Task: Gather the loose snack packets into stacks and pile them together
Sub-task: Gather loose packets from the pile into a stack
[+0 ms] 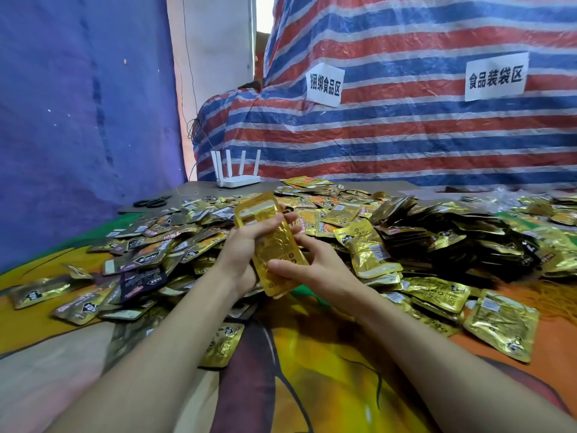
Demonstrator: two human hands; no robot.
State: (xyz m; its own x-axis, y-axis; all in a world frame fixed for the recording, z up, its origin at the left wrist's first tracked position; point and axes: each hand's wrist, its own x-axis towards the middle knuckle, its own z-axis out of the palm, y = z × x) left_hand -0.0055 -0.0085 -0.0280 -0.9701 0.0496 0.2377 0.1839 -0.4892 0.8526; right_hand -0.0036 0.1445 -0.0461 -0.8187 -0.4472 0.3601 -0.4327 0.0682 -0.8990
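Holding: both hands clasp a stack of gold foil snack packets [274,242], raised clear of the multicoloured printed table cover [327,370].
Left grip: the left hand [246,248] has its fingers curled round the stack's left edge, their tips showing on the upper face.
Right grip: the right hand [315,267] presses its thumb on the lower face, grasping at the right edge; its fingers are mostly hidden behind.
Stack axis: the long axis runs from the near end by the wrists up and away, leaning slightly left; the far end is free.
Loose stock: scattered gold-and-black foil packets [150,254] lie left and ahead, with the left hand nearer.
Gathered stock: a heap of leaning packet rows [452,232] lies to the right, apart from the held stack, with the right hand nearer.
Judgement: setting the stack down probably means a rightward carry led by the right hand.
Far edge: a white router with upright antennas [239,179] and black scissors [154,201].
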